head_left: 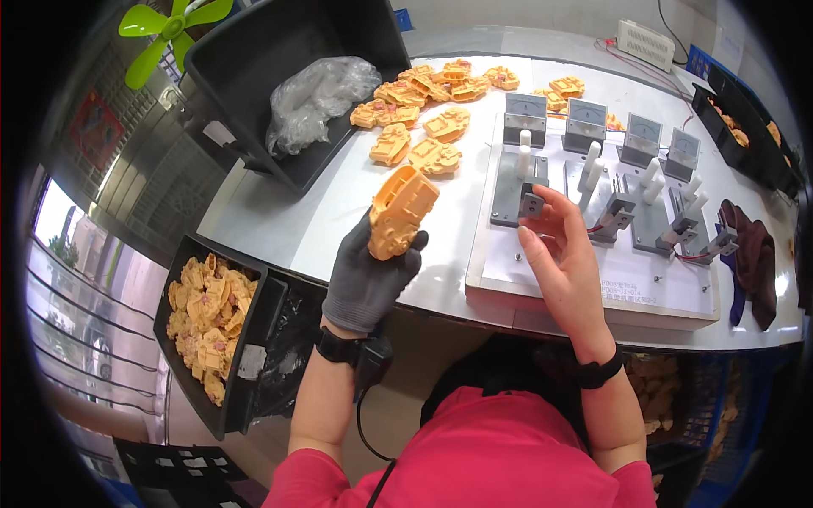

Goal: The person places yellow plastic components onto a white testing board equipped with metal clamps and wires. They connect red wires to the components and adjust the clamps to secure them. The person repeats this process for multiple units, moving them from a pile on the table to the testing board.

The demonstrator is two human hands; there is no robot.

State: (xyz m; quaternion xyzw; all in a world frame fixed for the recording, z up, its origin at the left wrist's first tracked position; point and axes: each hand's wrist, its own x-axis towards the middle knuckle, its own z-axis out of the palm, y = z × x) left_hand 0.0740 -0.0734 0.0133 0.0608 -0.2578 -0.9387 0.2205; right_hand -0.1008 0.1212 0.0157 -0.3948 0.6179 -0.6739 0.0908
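Observation:
My left hand [368,275], in a dark grey glove, grips a yellow-orange moulded plastic part [401,207] and holds it raised above the table's near edge. The part has a hollow, box-like upper end. My bare right hand [569,267] has its index finger and thumb closed around a small grey block [531,203] at the front of the leftmost station of a test fixture [593,292]. White pegs [524,157] stand behind that block, and an analog meter [525,118] rises behind them. The other fingers of this hand are curled.
Several similar plastic parts [434,157] lie on the white table. A black crate [229,68] with clear plastic film [318,102] leans at the far left. Below it, a black bin [262,339] holds more parts. Dark cloth [754,262] lies right of the fixture; a power supply [645,44] sits behind.

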